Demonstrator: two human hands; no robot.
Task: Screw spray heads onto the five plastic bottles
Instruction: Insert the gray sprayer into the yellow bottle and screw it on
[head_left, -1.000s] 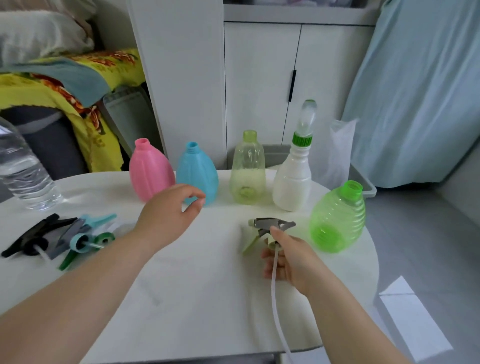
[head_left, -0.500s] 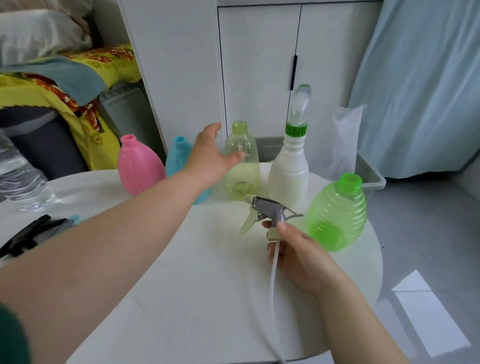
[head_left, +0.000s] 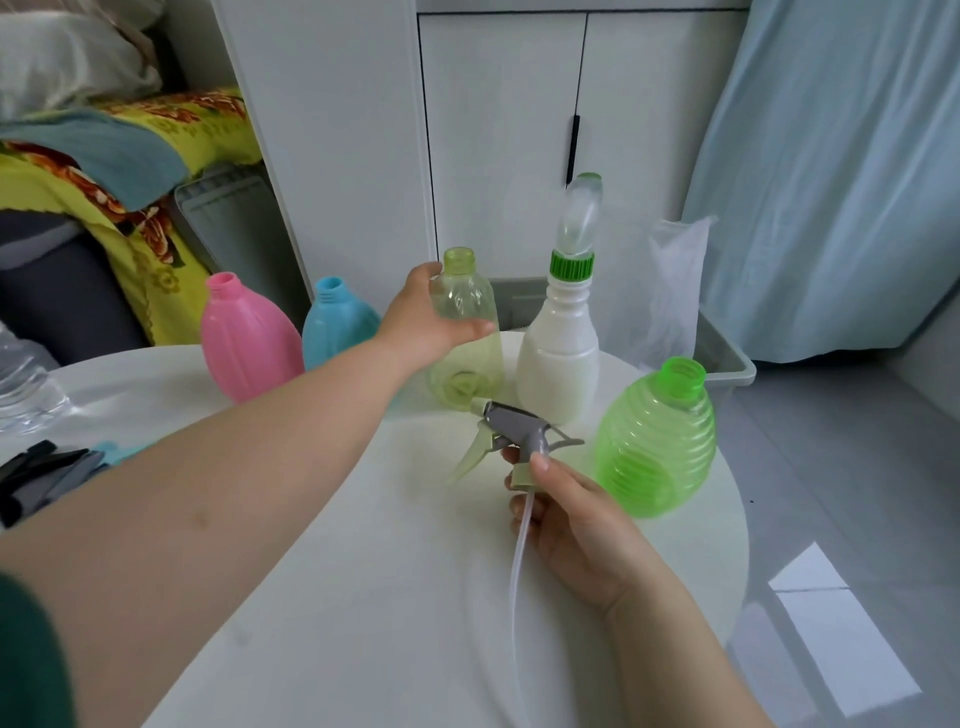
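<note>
Five bottles stand necks-up on the desk (head_left: 363, 597): pink bottle (head_left: 244, 343), blue bottle (head_left: 332, 332) and yellow-green bottle (head_left: 470, 369) left of the white bottle (head_left: 558, 374), green bottle (head_left: 654, 447) to its right. Left hand (head_left: 421, 322), fingers curled round the yellow-green bottle's shoulder. Right hand (head_left: 576, 514), in front of the white bottle, fingers pinching the one spray head (head_left: 519, 436) by its collar, nozzle pointing left, tube (head_left: 517, 571) trailing toward the person.

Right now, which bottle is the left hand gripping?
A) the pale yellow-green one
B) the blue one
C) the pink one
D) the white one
A: the left hand has its thumb and fingers curled round the pale yellow-green bottle, while the right hand holds the spray head.
</note>
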